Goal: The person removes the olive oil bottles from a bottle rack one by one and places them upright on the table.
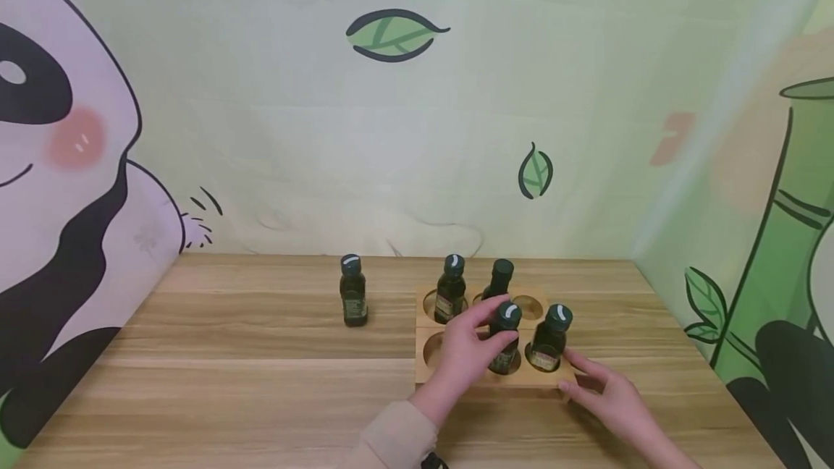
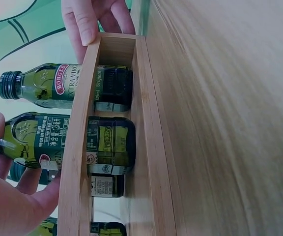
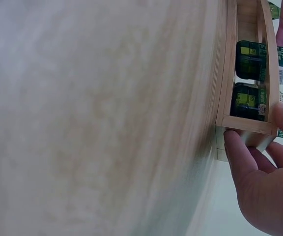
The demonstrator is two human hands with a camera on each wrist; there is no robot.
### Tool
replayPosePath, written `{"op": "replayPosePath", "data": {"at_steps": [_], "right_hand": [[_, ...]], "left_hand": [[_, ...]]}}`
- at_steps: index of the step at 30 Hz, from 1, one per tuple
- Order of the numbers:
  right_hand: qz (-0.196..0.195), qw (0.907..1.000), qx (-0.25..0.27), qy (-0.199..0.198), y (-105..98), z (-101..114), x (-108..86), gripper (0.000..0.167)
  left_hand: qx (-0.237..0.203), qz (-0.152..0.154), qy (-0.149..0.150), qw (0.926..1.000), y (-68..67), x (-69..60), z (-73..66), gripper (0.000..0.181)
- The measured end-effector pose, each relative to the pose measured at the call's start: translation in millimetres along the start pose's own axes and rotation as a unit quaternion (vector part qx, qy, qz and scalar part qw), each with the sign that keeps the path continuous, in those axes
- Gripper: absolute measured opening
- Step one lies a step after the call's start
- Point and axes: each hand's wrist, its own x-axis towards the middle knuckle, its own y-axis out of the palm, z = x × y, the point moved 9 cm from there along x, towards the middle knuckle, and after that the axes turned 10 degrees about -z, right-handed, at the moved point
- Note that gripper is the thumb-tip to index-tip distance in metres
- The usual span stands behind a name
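My left hand [image 1: 464, 353] grips a dark green bottle [image 1: 504, 339] near its neck; the bottle stands in the front middle hole of a wooden rack [image 1: 482, 380]. In the left wrist view its base [image 2: 111, 145] is inside the rack, and the thumb and fingers of my left hand [image 2: 14, 196] are round its upper part. My right hand [image 1: 612, 400] holds the rack's right end, beside a bottle [image 1: 547, 342] in the front right hole. The right wrist view has my right hand [image 3: 269, 182] with its thumb and fingers on the rack's end [image 3: 247, 124].
Two more bottles, one [image 1: 449, 292] at back left and one [image 1: 500, 279] at back middle, stand in the rack. The front left hole [image 1: 433, 349] and back right hole [image 1: 528, 307] hold no bottle. Another bottle [image 1: 354, 295] stands on the table [image 1: 260, 353], left of the rack.
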Motion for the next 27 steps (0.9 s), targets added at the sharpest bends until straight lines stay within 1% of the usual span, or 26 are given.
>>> {"op": "replayPosePath", "data": {"at_steps": [5,8,13,19,21,27], "right_hand": [[0.000,1.0000,-0.001,0.003,0.4,-0.4,-0.4,0.069],[-0.003,1.0000,0.000,0.001,0.1,-0.2,-1.2,0.068],[-0.004,1.0000,0.004,0.000,-0.2,-0.5,-1.8,0.067],[-0.001,1.0000,0.005,0.003,0.5,-0.8,-1.0,0.068],[-0.001,1.0000,0.005,0.007,0.6,-1.4,-1.0,0.068],[0.003,1.0000,0.008,0.005,0.6,-0.7,-1.0,0.068]], "left_hand": [[-0.010,-0.005,0.001,0.9999,-1.4,-0.6,-1.5,0.046],[-0.013,-0.007,0.012,0.9998,-2.5,-0.4,-5.0,0.046],[-0.025,-0.011,0.027,0.9993,-6.0,1.2,-17.2,0.047],[-0.045,-0.017,0.014,0.9988,-11.5,4.3,-28.7,0.048],[-0.051,-0.021,0.014,0.9984,-14.7,4.6,-33.6,0.048],[-0.078,-0.033,0.027,0.9960,-28.1,6.8,-49.7,0.048]]}}
